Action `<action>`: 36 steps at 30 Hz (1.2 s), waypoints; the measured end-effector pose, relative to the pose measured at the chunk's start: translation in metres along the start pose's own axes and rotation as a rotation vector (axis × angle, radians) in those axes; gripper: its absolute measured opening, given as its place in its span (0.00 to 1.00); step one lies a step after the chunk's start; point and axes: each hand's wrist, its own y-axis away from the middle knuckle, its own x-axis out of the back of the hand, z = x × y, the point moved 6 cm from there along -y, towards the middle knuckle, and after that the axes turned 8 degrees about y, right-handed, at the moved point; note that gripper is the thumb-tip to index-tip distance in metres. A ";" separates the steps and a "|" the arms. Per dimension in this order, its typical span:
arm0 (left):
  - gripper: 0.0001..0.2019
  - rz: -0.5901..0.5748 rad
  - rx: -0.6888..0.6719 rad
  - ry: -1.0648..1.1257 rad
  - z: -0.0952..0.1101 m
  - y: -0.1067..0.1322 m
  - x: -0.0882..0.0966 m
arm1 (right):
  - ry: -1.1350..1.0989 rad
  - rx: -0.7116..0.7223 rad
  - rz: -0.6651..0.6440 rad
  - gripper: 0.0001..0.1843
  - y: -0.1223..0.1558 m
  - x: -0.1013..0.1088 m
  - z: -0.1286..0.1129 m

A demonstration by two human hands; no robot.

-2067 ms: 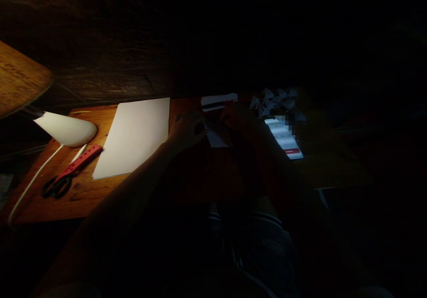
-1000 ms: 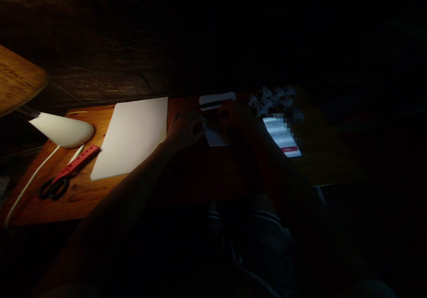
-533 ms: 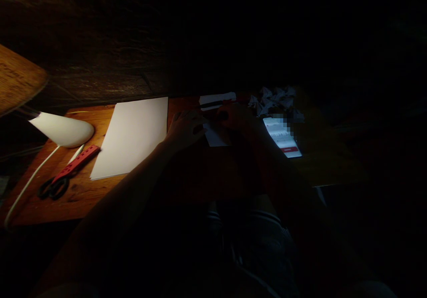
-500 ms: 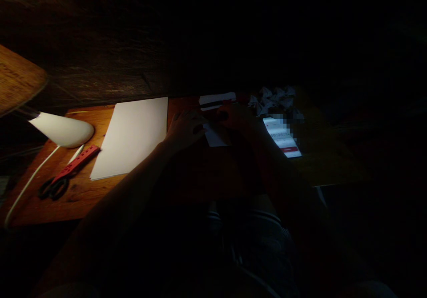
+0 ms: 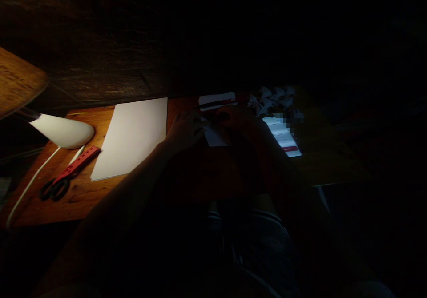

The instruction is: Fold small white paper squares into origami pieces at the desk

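Observation:
In the dim middle of the wooden table lies a small piece of white paper (image 5: 216, 136). My left hand (image 5: 186, 129) rests flat at its left edge, fingers spread and the thumb reaching onto the paper. My right hand (image 5: 238, 119) is bent over the paper's upper right side with its fingers curled; deep shadow hides what is between them. Just beyond the hands are white paper strips (image 5: 216, 100) with a dark, narrow thing lying across them. To the left of my left hand is a stack of white sheets (image 5: 133, 138).
On the left stand a white lamp base (image 5: 63, 131) with its cord, and scissors (image 5: 55, 188) beside a red perforated strip (image 5: 78, 164). A lit phone (image 5: 283, 138) lies right of my right arm. Several crumpled or folded papers (image 5: 270, 100) sit behind it, near the dark wall.
Almost nothing differs. My left hand's fingers have shifted slightly over the small paper; my right hand stays nearly in place. The picture has shifted a little.

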 end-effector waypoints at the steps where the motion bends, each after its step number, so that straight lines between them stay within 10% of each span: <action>1: 0.21 -0.004 0.003 0.004 0.000 0.000 0.000 | -0.013 0.010 -0.008 0.17 0.000 0.001 0.000; 36: 0.20 -0.004 -0.005 -0.008 -0.001 0.000 -0.007 | 0.099 -0.180 0.076 0.16 0.009 0.008 -0.013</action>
